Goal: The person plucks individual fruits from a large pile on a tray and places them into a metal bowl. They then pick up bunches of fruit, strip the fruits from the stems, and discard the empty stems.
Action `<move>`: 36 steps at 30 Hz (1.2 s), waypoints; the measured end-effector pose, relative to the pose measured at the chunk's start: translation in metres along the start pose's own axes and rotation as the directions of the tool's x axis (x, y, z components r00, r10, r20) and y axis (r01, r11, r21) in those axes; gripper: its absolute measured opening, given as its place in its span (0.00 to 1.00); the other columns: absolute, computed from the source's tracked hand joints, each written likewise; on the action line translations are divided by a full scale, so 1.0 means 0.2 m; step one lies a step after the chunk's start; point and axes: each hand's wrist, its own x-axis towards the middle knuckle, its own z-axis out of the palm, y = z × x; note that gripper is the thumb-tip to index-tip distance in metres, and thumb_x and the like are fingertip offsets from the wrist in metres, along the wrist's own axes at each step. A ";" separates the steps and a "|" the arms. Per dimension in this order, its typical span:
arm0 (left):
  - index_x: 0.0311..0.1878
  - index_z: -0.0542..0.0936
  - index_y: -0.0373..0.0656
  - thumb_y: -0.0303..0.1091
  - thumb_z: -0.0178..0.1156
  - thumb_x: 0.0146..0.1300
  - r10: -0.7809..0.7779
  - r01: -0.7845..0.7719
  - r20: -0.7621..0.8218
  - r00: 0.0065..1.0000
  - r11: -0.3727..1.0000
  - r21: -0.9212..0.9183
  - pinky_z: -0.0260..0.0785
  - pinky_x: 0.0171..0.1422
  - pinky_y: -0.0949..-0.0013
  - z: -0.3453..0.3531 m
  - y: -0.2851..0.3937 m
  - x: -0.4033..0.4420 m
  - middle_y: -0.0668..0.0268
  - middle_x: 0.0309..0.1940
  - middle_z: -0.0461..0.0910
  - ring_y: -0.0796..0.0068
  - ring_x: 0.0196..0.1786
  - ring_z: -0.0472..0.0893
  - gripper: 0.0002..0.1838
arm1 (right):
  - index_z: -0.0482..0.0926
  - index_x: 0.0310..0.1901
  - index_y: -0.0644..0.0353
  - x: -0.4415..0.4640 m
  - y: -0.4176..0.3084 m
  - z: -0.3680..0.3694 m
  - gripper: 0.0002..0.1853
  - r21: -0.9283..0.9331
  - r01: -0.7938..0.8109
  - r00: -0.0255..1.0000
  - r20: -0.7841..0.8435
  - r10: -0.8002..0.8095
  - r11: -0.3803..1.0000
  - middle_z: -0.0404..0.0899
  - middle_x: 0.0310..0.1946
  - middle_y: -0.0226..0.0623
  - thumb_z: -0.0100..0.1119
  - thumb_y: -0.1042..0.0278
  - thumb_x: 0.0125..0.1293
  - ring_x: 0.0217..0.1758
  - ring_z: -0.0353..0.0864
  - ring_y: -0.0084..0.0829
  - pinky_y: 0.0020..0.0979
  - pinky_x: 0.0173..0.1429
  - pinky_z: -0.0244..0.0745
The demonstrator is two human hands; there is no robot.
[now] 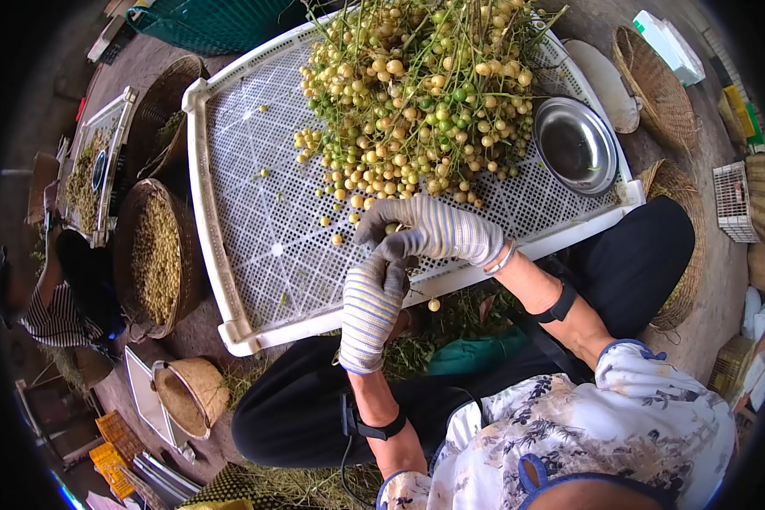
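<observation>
A large heap of small round yellow-green fruits on stems [416, 102] lies on a white perforated plastic tray [255, 229]. My right hand [438, 228], in a striped glove with grey fingertips, reaches in from the right with its fingers closed. A small greenish fruit [391, 229] shows between its fingertips. My left hand [372, 306], gloved alike, meets it from below, thumb and fingers pinched together; what they hold is hidden. Just below the hands, over the tray's near edge, is a single yellow fruit [434, 304]; I cannot tell if it hangs or falls. Loose fruits lie beside the heap.
A steel bowl [576, 146] sits on the tray's right side. Left of the tray stands a basket filled with yellow fruits [155, 255]. More wicker baskets [654, 89] stand at right. Stripped stems [459, 327] lie below the tray. Another person [64, 306] sits at far left.
</observation>
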 end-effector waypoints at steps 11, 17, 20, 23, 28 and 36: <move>0.43 0.79 0.33 0.30 0.54 0.67 0.102 -0.102 -0.004 0.995 0.993 0.068 0.62 0.26 0.72 0.02 -0.09 0.01 0.63 0.22 0.76 0.76 0.21 0.71 0.10 | 0.80 0.45 0.63 -0.01 0.06 0.00 0.25 -0.134 0.051 0.999 0.006 -0.051 0.990 0.82 0.35 0.31 0.54 0.44 0.68 0.40 0.79 0.25 0.30 0.49 0.74; 0.41 0.78 0.39 0.40 0.58 0.68 -0.147 0.152 0.055 0.988 0.809 -0.568 0.56 0.25 0.83 -0.01 0.05 -0.03 0.73 0.25 0.75 0.86 0.23 0.70 0.13 | 0.79 0.40 0.61 0.01 0.24 0.01 0.20 0.582 -0.173 0.962 -0.074 0.264 0.794 0.77 0.30 0.24 0.57 0.48 0.68 0.30 0.72 0.14 0.16 0.33 0.68; 0.36 0.75 0.39 0.42 0.58 0.67 0.000 -0.040 -0.051 0.999 0.613 -0.789 0.55 0.23 0.79 -0.03 -0.02 -0.03 0.68 0.22 0.73 0.82 0.20 0.66 0.14 | 0.80 0.43 0.60 -0.03 0.15 -0.04 0.18 0.556 -0.142 0.953 -0.147 0.265 0.819 0.76 0.28 0.20 0.56 0.50 0.69 0.27 0.70 0.09 0.12 0.25 0.62; 0.34 0.73 0.39 0.43 0.56 0.68 0.117 -0.107 -0.064 0.991 0.417 -0.902 0.53 0.23 0.74 -0.03 -0.05 -0.02 0.69 0.18 0.68 0.79 0.18 0.63 0.15 | 0.80 0.45 0.60 -0.03 0.07 -0.02 0.21 0.518 -0.130 0.977 -0.080 0.199 0.846 0.77 0.29 0.20 0.58 0.47 0.67 0.27 0.70 0.10 0.13 0.25 0.62; 0.35 0.72 0.39 0.44 0.55 0.69 0.080 -0.082 -0.055 0.995 0.400 -0.913 0.51 0.23 0.74 -0.01 -0.06 0.00 0.71 0.17 0.65 0.81 0.17 0.59 0.16 | 0.79 0.47 0.61 -0.05 0.07 0.02 0.20 0.566 -0.203 0.979 0.092 0.184 0.799 0.80 0.30 0.25 0.64 0.52 0.64 0.26 0.75 0.12 0.13 0.24 0.65; 0.36 0.74 0.43 0.44 0.56 0.69 -0.205 -0.125 -0.310 0.928 0.613 -0.780 0.50 0.22 0.80 0.00 0.00 0.00 0.76 0.19 0.66 0.87 0.18 0.58 0.14 | 0.78 0.44 0.61 -0.04 0.05 0.06 0.20 0.673 -0.072 0.963 -0.144 0.227 0.736 0.79 0.30 0.25 0.65 0.51 0.62 0.25 0.75 0.13 0.14 0.24 0.66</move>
